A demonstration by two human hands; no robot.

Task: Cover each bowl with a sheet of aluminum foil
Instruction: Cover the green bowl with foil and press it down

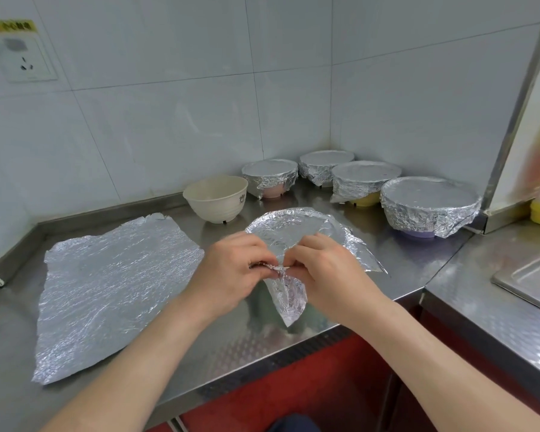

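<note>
At frame centre I see my left hand point(231, 269) and right hand point(325, 269) both pinching a crumpled fold of the foil point(287, 227) draped over a bowl on the steel counter point(402, 254), spare sheet point(113, 288) lower left, bare cream bowl point(215, 198) and four wrapped bowls point(430, 204) behind in the white-tiled corner point(169, 120), sink point(533, 275) far right

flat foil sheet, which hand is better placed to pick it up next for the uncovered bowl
Left, probably. The flat foil sheet lies right beside the left hand; the right hand would have to reach across. Both now pinch the near bowl's foil.
</note>
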